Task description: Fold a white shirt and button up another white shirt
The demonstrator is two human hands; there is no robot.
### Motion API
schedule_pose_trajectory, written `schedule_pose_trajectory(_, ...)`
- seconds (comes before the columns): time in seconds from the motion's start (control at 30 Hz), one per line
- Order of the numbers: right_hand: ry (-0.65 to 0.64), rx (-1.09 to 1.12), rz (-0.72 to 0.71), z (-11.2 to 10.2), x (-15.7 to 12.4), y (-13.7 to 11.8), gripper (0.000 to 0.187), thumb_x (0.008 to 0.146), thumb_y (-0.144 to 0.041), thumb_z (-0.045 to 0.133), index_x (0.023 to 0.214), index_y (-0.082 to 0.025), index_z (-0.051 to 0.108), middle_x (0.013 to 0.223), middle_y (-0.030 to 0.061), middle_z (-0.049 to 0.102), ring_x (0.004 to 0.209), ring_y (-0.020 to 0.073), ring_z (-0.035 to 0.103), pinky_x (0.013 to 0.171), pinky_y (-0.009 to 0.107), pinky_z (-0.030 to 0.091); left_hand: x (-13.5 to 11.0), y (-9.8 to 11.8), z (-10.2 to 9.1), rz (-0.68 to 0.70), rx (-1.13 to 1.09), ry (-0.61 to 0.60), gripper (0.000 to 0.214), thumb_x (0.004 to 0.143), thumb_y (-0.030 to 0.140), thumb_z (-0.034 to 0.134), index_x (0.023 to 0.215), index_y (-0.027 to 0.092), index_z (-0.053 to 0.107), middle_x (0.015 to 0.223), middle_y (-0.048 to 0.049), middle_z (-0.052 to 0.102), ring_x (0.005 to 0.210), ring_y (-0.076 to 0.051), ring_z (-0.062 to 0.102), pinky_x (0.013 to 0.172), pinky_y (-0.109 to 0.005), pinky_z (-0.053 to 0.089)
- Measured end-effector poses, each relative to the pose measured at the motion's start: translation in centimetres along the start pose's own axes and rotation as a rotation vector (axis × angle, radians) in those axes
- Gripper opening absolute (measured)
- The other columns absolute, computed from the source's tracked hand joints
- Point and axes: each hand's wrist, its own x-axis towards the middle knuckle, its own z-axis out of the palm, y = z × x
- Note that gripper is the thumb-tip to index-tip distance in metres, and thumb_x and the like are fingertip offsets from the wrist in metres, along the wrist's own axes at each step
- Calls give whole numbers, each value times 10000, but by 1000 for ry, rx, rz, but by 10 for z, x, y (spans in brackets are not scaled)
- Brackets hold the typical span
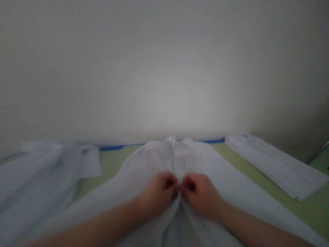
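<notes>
At my far left, a loose heap of white garments lies on the green table, well apart from the work. Left hand: fingers curled shut, tips pinching the left front edge of the white shirt, which lies flat along the table's middle, its collar toward the wall and a strip of blue tape. Right hand: fingers likewise closed, pinching the opposite front edge; the two sets of fingertips touch at the shirt's centre line, below the collar. I judge the step in hand to be joining the two front edges at this point; blur hides whether a button sits between the tips. To do it well: lay one edge level over the other, pinch close to the edge rather than bunching cloth, draw no slack from the shoulders, and check that the fronts run straight up to the collar. The cloth lies under and between the fingertips, both palms resting on it. At my right, a stack of folded white garments sits near the table's edge, apart from both hands
</notes>
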Motion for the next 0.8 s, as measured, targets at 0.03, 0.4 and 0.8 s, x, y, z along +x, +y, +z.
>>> schedule_pose_trajectory(0.03,-3,29,11,0,1,1,91,723,-219,556,669,-161,600,617,-1,601,576,95,508,547,203,342,0,0,-1,17,19,-5,130,765,233,477,682,153,537,609,7,569,582,-102,495,546,-205,344)
schedule_pose_trajectory(0.4,-215,602,159,-1,12,14,193,719,-320,583,663,-156,497,599,-9,550,541,83,475,533,213,349,-2,10,-13,351,99,42,192,815,228,467,974,174,561,745,1,603,658,-106,525,612,-210,391)
schedule_pose_trajectory(0.8,24,-704,-116,-23,17,-21,191,711,-290,547,869,-185,525,810,53,599,713,175,532,600,270,306,92,4,-31,8,-105,252,202,736,243,544,869,161,671,775,-42,683,686,-146,606,606,-227,451)
